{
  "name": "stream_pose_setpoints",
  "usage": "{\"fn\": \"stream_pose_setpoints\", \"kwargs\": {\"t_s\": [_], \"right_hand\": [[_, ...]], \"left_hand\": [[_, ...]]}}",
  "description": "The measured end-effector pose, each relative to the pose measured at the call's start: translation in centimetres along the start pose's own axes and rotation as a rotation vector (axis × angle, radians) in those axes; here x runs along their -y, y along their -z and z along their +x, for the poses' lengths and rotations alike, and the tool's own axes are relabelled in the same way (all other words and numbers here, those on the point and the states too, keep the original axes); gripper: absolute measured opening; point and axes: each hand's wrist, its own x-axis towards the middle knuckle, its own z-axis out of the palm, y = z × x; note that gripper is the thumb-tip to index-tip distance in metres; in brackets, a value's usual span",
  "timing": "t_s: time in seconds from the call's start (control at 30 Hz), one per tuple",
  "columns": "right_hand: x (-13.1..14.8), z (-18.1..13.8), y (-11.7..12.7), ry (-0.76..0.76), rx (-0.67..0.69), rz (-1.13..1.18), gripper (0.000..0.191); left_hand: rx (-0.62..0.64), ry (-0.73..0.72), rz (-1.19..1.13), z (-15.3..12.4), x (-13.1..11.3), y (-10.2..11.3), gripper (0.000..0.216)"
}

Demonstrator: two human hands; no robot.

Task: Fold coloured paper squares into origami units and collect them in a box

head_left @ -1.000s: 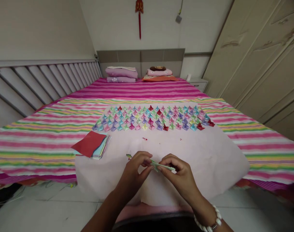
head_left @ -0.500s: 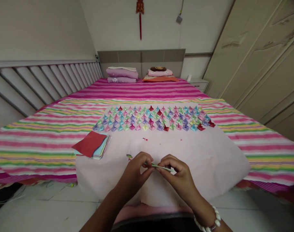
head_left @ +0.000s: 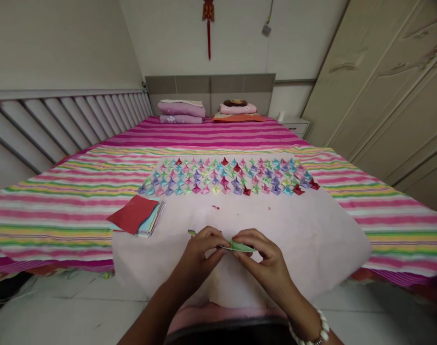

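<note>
My left hand (head_left: pixel 200 251) and my right hand (head_left: pixel 263 256) meet over the near edge of a pale pink sheet (head_left: pixel 311 235). Both pinch a small folded piece of green paper (head_left: pixel 240 247) between their fingertips. The paper lies nearly flat between the hands, partly hidden by my fingers. A bead bracelet (head_left: pixel 313 333) circles my right wrist. A stack of coloured paper squares (head_left: pixel 137 215), red on top, lies to the left of my left hand. Several rows of small folded paper shapes (head_left: pixel 225 176) in many colours stand farther back on the sheet.
The sheet lies on a bed with a pink striped cover (head_left: pixel 60 201). Folded bedding (head_left: pixel 182 111) and pillows (head_left: pixel 238 109) sit at the headboard. A slatted rail (head_left: pixel 78 120) runs along the left and a wardrobe (head_left: pixel 390 86) along the right. Tiny paper scraps (head_left: pixel 215 207) dot the sheet.
My hands have stayed in place and have turned the green paper slightly, so more of its flat face shows now. My fingers have drawn a little closer together.
</note>
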Motion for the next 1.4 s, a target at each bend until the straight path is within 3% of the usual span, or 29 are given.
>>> {"fn": "stream_pose_setpoints", "kwargs": {"t_s": [0.6, 0.77, 0.83, 1.0, 1.13, 1.23, 1.33, 1.4], "right_hand": [[0.9, -0.2, -0.3, 0.031, 0.099, -0.165, 0.017], [0.5, -0.3, -0.7, -0.090, 0.045, -0.284, 0.007], [0.4, -0.3, -0.8, -0.134, 0.020, -0.279, 0.018], [0.6, 0.1, -1.0, -0.130, 0.021, -0.296, 0.015], [0.5, 0.3, -1.0, -0.195, -0.077, -0.173, 0.011], [0.0, 0.4, -0.7, -0.327, -0.073, 0.041, 0.003], [-0.2, 0.4, -0.4, -0.486, -0.032, 0.272, 0.013], [-0.1, 0.5, -0.2, -0.516, -0.032, 0.365, 0.018]], "left_hand": [[-0.034, -0.051, 0.122, -0.4, -0.7, -0.3, 0.017], [0.034, -0.092, 0.129, -0.7, -0.3, -0.5, 0.025], [0.067, -0.095, 0.134, -0.7, -0.2, -0.6, 0.024], [0.102, -0.069, 0.218, -0.6, -0.1, -1.1, 0.018], [0.071, -0.094, 0.266, -0.6, 0.2, -1.3, 0.013], [0.013, -0.123, 0.218, -0.8, 0.4, -1.3, 0.011], [-0.069, -0.136, 0.128, -0.8, 0.4, -1.2, 0.010], [-0.121, -0.112, 0.079, -0.7, 0.2, -1.2, 0.010]]}}
